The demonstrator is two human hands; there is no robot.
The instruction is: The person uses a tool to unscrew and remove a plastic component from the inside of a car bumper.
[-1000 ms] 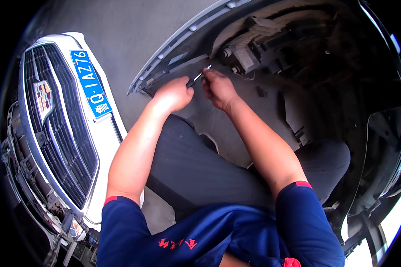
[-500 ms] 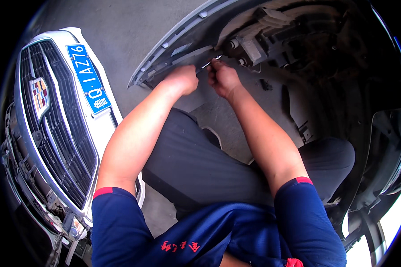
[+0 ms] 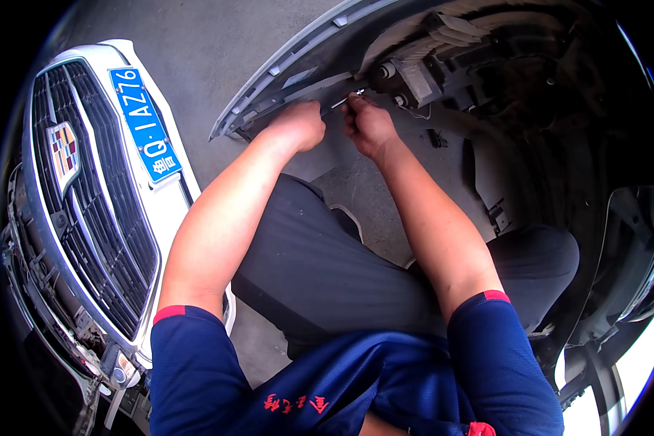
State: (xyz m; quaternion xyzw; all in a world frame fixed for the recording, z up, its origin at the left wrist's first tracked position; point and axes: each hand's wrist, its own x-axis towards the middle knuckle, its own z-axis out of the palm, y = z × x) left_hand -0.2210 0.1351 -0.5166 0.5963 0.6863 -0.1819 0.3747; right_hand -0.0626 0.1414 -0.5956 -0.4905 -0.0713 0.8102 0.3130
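Note:
My right hand (image 3: 373, 125) is closed round a slim shiny metal wrench (image 3: 360, 92), whose thin bar sticks out toward my left hand. Its exact kind is too small to tell. My left hand (image 3: 301, 125) is curled into a fist beside the inner face of a curved car bumper cover (image 3: 269, 94); whatever its fingers hold is hidden. Both hands are close together but apart, just below the dark underside of the car. White-capped fittings (image 3: 398, 100) on a grey bracket (image 3: 418, 81) sit just beyond the right hand.
At my left lies a white front bumper with a dark grille (image 3: 102, 182) and a blue plate (image 3: 145, 123). The dark inner wheel arch (image 3: 530, 138) curves round on the right. My bent knees (image 3: 538, 261) are under my forearms, above grey concrete floor (image 3: 182, 43).
Both hands stay nearly in place. The right hand and wrench have shifted very slightly to the right, and the view has moved a little.

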